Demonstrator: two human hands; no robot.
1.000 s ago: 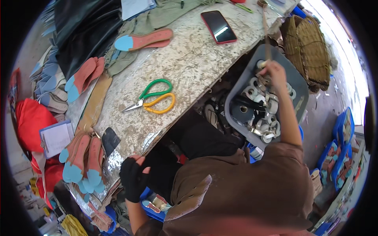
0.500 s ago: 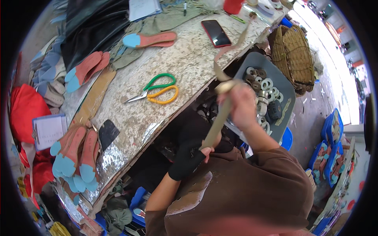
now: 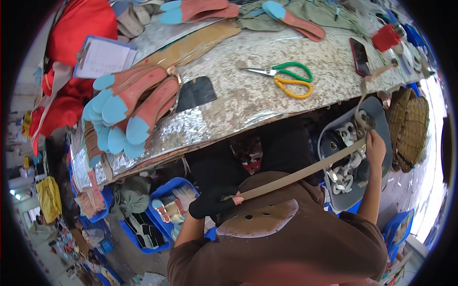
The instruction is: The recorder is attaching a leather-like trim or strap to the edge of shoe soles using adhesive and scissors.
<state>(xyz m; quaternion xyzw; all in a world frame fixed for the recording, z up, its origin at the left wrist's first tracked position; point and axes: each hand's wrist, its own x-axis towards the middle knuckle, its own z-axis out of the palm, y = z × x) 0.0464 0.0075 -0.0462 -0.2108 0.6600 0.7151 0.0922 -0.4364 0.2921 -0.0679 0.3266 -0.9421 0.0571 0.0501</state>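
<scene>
A beige strip of tape (image 3: 300, 172) is stretched taut across my lap between both hands. My left hand (image 3: 214, 204), in a black fingerless glove, pinches one end of it near my belly. Out to the right, my bare right hand (image 3: 376, 147) closes on the strip over a grey bin (image 3: 389, 152). Beyond that hand, more of the strip curls up onto the table's right end. Scissors (image 3: 273, 72) with one green and one yellow handle lie open on the table (image 3: 238, 102), touched by neither hand.
Red-and-blue insoles (image 3: 143, 102) are piled at the table's left, with more along its far side. A black patch (image 3: 196, 94), a phone (image 3: 359, 57) and a red cup (image 3: 385, 37) lie about. White rolls fill the grey bin; a wicker basket (image 3: 408, 128) stands beside it.
My right hand has drawn away to the right from my left, so a longer stretch of strip spans between them. My view has swung left, showing more insoles and blue bins.
</scene>
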